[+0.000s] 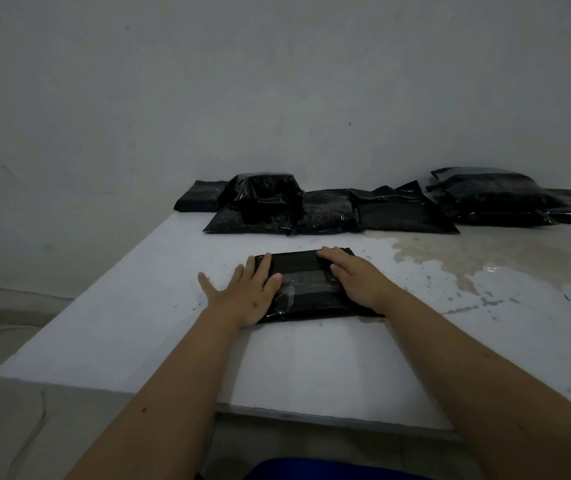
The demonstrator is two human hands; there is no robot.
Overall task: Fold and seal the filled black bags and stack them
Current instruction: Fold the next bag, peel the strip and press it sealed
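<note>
readable text: none anywhere
black bag (306, 285) under the hands: plain black film, no print, label or number legible
tape strip (306, 279) on that bag: clear, unprinted
bags at the back (398, 211): glossy black, only glare on them, no lettering readable
table (312, 358): white top, stained, no markings or signs
wall (277, 81): bare grey-white, no sign or writing
</note>
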